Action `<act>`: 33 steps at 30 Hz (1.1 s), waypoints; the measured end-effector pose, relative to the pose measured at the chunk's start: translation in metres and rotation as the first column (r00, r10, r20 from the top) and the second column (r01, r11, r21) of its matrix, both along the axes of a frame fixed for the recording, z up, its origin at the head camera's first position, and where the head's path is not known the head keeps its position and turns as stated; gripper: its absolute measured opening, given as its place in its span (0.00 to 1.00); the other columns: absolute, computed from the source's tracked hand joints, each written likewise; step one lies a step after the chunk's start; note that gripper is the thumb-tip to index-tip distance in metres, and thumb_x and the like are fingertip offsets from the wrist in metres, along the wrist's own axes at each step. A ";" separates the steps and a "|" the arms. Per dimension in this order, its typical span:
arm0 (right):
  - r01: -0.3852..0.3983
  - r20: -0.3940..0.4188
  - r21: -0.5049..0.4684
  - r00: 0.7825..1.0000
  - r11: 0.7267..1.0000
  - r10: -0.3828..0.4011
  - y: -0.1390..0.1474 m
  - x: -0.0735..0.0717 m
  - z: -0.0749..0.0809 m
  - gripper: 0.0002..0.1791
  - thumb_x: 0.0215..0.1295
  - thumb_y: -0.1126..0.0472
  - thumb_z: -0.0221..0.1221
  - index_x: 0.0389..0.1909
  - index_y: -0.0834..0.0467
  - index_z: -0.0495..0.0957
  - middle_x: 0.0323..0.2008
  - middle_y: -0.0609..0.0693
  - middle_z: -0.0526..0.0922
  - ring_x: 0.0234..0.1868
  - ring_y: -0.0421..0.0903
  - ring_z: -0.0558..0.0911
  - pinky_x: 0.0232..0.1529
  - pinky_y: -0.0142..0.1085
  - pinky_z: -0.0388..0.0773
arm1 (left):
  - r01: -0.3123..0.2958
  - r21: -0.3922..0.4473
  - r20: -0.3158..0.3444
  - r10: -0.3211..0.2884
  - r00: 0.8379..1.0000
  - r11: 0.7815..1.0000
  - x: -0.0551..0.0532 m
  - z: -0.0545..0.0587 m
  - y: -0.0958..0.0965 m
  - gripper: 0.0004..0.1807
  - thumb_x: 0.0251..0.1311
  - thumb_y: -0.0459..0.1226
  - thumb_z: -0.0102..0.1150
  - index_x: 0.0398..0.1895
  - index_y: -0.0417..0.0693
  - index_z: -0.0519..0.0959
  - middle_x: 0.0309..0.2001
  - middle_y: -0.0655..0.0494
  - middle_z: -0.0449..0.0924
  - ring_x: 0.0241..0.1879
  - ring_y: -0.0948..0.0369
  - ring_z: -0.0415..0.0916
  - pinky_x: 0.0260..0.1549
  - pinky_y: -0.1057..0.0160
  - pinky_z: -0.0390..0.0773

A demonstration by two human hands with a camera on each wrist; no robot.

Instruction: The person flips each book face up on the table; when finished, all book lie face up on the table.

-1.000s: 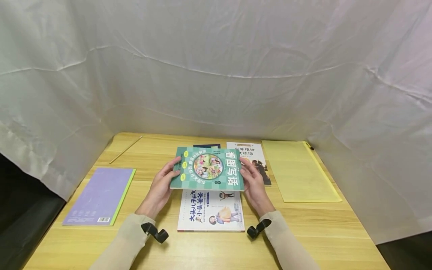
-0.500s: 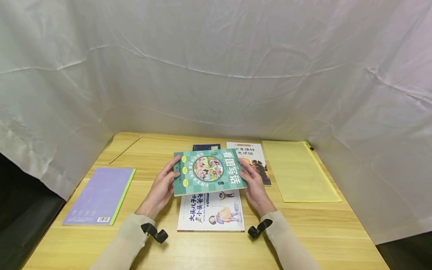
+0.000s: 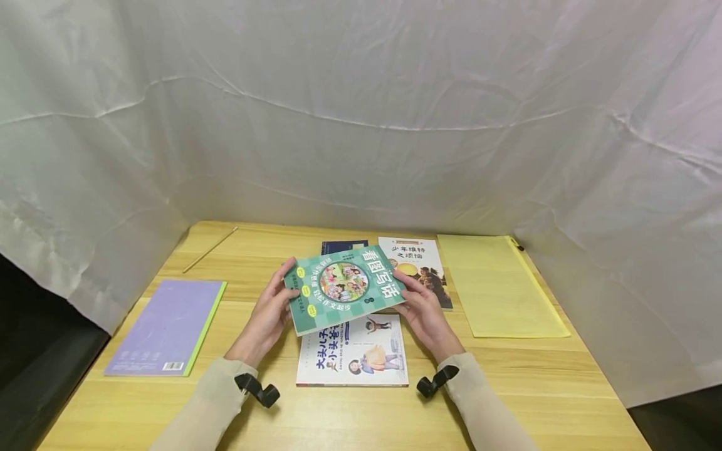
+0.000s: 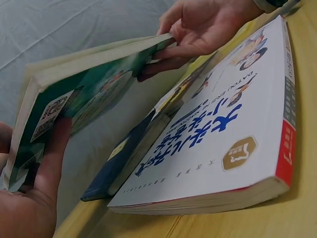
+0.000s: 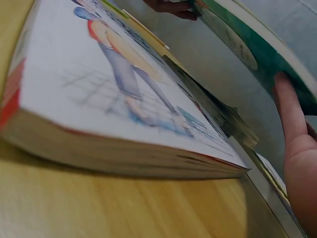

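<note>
Both hands hold a green checkered book point(image 3: 344, 285) up above the table, its round picture facing up. My left hand point(image 3: 269, 316) grips its left edge, thumb on top and fingers beneath; the left wrist view shows a finger under the back cover point(image 4: 47, 116). At the opposite edge my right hand point(image 3: 425, 316) pinches the book, with a finger against its underside in the right wrist view. Below lies a thick white book point(image 3: 361, 360) with blue lettering, partly covered by the green one. A dark blue book point(image 3: 344, 245) behind is mostly hidden.
Behind the right hand lies another white book point(image 3: 417, 260). A yellow zip pouch point(image 3: 504, 288) lies to the right. On the left are a purple notebook point(image 3: 166, 329) and a thin gold stick point(image 3: 210, 250). Pale fabric walls point(image 3: 361, 125) surround the wooden table point(image 3: 536, 388).
The green book has turned counterclockwise in the hands, its lower left corner now nearer the table's front. The hands have shifted only slightly. Everything lying on the table stays in place.
</note>
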State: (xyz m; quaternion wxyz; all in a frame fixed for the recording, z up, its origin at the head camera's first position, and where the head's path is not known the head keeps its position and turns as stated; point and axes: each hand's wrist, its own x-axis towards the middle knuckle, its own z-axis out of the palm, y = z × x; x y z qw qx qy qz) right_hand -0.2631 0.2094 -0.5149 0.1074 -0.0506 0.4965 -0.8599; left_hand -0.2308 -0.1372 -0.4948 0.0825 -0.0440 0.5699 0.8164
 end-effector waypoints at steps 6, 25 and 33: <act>-0.007 0.027 0.075 1.000 0.997 0.005 0.002 -0.001 0.000 0.28 0.83 0.73 0.49 0.79 0.62 0.69 0.73 0.56 0.74 0.60 0.48 0.88 0.62 0.40 0.89 | 0.018 -0.009 -0.010 -0.018 1.000 1.000 -0.001 0.000 -0.004 0.38 0.85 0.35 0.45 0.88 0.80 0.54 0.85 0.54 0.58 0.54 0.61 0.81 0.46 0.68 0.85; -0.037 -0.104 0.149 0.993 0.988 0.053 0.000 -0.005 0.000 0.27 0.85 0.67 0.50 0.81 0.62 0.66 0.66 0.55 0.80 0.57 0.46 0.89 0.63 0.39 0.88 | 0.091 -0.145 -0.027 -0.096 0.995 0.985 0.002 -0.008 -0.018 0.27 0.78 0.31 0.49 0.77 0.53 0.69 0.59 0.51 0.85 0.43 0.59 0.88 0.39 0.64 0.89; 0.039 -0.173 0.293 0.985 0.955 0.013 -0.004 -0.003 0.003 0.23 0.88 0.59 0.51 0.75 0.64 0.73 0.50 0.53 0.89 0.42 0.45 0.92 0.51 0.41 0.93 | 0.194 -0.098 -0.032 -0.198 0.980 0.976 0.007 -0.007 -0.018 0.20 0.81 0.36 0.52 0.72 0.52 0.78 0.72 0.50 0.71 0.51 0.57 0.87 0.46 0.60 0.93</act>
